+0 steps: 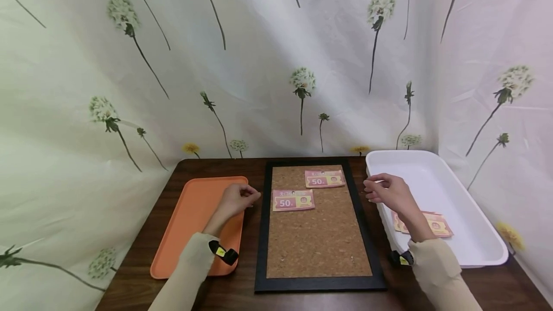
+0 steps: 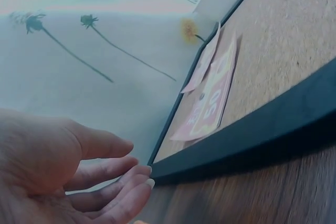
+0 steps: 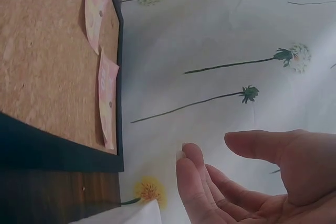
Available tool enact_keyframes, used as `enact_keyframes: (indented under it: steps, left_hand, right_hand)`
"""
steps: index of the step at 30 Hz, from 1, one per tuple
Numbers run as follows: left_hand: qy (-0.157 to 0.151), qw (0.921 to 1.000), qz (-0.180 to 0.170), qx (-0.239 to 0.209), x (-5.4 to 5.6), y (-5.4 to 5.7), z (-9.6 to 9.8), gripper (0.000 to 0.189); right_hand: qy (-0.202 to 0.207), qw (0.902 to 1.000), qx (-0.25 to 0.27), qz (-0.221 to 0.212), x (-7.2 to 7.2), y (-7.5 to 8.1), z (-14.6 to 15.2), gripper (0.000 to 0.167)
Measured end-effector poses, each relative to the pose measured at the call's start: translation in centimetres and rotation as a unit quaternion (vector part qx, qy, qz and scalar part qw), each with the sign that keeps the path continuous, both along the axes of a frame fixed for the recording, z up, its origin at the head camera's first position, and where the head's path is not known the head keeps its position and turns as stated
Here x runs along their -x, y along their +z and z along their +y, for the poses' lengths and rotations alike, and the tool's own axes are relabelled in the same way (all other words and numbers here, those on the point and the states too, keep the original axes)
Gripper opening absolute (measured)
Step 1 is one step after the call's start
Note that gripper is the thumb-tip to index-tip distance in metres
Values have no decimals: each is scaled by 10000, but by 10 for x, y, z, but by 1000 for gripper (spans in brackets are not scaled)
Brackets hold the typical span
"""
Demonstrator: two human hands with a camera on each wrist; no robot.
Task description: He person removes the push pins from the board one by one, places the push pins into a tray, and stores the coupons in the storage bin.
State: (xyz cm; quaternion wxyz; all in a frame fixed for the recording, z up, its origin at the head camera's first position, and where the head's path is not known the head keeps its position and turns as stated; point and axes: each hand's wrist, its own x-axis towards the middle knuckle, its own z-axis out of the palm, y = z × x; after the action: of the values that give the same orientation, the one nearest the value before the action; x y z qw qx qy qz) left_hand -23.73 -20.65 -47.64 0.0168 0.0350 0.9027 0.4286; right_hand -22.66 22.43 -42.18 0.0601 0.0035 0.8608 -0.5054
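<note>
Between my hands lies a cork board (image 1: 317,244) in a black frame. Two pink and yellow paper coupons marked 50 are on it: one coupon (image 1: 294,200) at the left, another coupon (image 1: 325,179) higher and to the right, each with a small pin at its top edge. My left hand (image 1: 235,199) hovers over the right edge of the orange tray, beside the frame, its fingers loosely bent around nothing. My right hand (image 1: 390,193) hangs above the white bin's left rim, thumb apart from the fingers and nothing held. More coupons (image 1: 436,224) lie in the bin, partly behind the right forearm.
An orange tray (image 1: 186,220) sits on the left of the dark wooden table (image 1: 138,277). On the right stands a deep white bin (image 1: 471,234). A dandelion-print cloth (image 1: 259,61) hangs behind the table and at its sides.
</note>
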Motion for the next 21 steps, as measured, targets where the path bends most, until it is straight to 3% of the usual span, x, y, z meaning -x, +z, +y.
enact_keyframes:
  steps: [11, 21]
  left_hand:
    - [63, 9996, -217, -190, 10, 2, 17, 23]
    - [80, 9996, -130, -256, 16, 4, 36, 22]
  right_hand:
    - [254, 9996, 116, -75, 10, -6, -15, 50]
    - [316, 9991, 255, -134, 16, -6, -27, 48]
